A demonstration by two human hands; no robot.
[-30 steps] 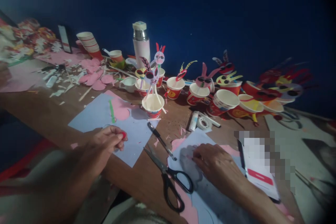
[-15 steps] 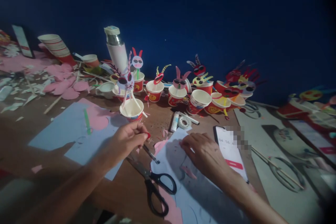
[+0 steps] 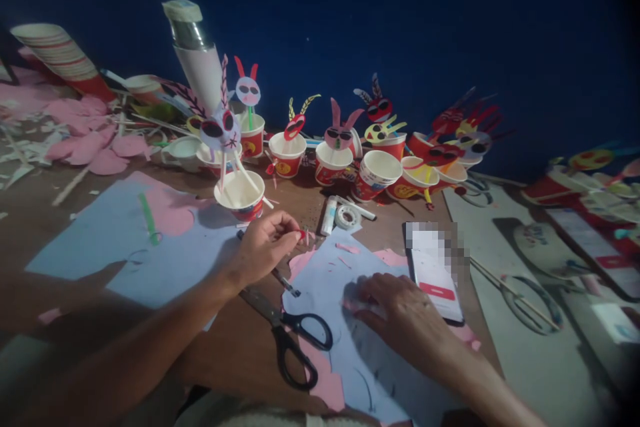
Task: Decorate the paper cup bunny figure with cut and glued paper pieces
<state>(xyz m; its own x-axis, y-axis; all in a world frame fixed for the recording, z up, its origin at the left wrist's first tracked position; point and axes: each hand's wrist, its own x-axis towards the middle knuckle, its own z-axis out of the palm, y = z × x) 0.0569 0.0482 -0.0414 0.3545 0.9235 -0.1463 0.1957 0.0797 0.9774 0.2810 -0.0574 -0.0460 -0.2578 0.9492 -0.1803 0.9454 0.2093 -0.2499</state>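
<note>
My left hand (image 3: 267, 247) is closed in a pinch on a small red paper piece (image 3: 301, 235), held above the desk in front of a paper cup (image 3: 240, 192). My right hand (image 3: 400, 310) rests low over a pale blue paper sheet (image 3: 320, 293) with thumb and fingers apart. At its fingertips lies a pink paper scrap (image 3: 350, 305); whether they touch is unclear. Black-handled scissors (image 3: 293, 340) lie between my forearms, blades partly under my left wrist. A dark pen (image 3: 286, 282) lies beside my left hand.
Several red paper cups with paper animal faces, like one rabbit face (image 3: 340, 137), line the back. A glue stick (image 3: 329, 215), tape roll (image 3: 347, 216) and phone (image 3: 435, 273) lie ahead. A white flask (image 3: 200, 73) and cup stack (image 3: 63, 57) stand back left.
My left hand has moved right with the red piece. My right hand has lowered toward the pink scrap on the sheet. The view has shifted slightly.
</note>
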